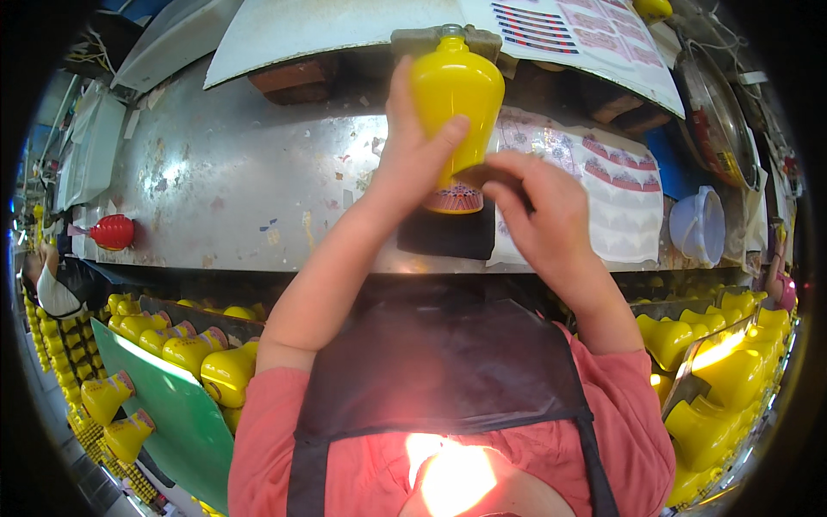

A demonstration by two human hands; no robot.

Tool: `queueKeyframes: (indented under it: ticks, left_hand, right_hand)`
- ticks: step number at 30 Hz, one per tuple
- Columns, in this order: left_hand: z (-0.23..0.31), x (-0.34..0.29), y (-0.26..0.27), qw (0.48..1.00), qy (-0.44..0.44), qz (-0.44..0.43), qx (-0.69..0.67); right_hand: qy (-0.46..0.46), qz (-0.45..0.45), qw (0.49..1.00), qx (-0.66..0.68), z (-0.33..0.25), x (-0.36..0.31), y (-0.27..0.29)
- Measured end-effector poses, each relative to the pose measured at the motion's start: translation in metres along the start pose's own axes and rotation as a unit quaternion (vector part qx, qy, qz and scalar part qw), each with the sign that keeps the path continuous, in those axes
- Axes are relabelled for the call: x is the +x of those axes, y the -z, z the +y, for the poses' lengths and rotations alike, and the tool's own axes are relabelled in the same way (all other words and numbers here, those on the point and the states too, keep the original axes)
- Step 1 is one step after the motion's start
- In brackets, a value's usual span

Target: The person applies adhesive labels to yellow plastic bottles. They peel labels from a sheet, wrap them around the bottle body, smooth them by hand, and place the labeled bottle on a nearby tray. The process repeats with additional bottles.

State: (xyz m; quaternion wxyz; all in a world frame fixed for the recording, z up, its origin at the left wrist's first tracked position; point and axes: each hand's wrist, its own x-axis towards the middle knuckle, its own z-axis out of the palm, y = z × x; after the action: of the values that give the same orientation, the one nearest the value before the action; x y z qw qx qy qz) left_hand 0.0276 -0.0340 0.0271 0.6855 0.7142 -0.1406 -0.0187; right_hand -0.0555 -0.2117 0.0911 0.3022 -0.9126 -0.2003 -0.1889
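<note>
A glossy yellow vase (458, 86) lies on its side, its neck away from me against a dark padded block (413, 40). My left hand (415, 142) is wrapped round its left side, thumb across the body. A patterned decal band (455, 200) circles the vase's near end. Beside that band my right hand (547, 202) is closed, pinching a small dark flat piece (469, 176) against the vase; its exact kind is hard to make out. Under the near end lies a black cloth (448, 237).
Wet decal sheets (616, 207) lie right of the vase, a white tub (698, 226) beyond them. A red bottle (112, 232) stands at left. More decals rest on a raised white board (345, 30). Yellow vases (194, 351) crowd both sides; other people are at the edges.
</note>
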Motion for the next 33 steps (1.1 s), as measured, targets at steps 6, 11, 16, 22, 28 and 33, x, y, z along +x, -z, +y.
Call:
queueKeyframes:
  ticks: [6,11,16,22,28,33]
  left_hand:
    - [0.002,-0.004,-0.003,0.986,0.056,-0.01,-0.156]
    - [0.001,-0.003,-0.001,0.993,0.076,0.016,-0.089]
    - [-0.001,-0.006,0.0,0.988,0.097,0.021,-0.122]
    - [-0.001,-0.012,0.002,0.987,0.066,-0.007,-0.146]
    - [-0.004,-0.014,0.001,0.985,0.084,0.01,-0.147]
    - [-0.005,-0.013,0.003,0.982,0.099,0.007,-0.161]
  right_hand:
    - [-0.034,0.075,0.997,0.0,0.01,-0.007,-0.013]
    - [-0.017,0.055,0.998,-0.011,0.021,-0.005,-0.013]
    - [-0.089,0.158,0.983,0.027,0.058,0.003,0.001]
    - [-0.377,0.118,0.832,0.389,0.104,0.014,0.053]
    - [-0.388,0.1,0.865,0.302,0.148,0.032,0.081]
    - [-0.324,0.12,0.936,0.065,0.169,0.058,0.084]
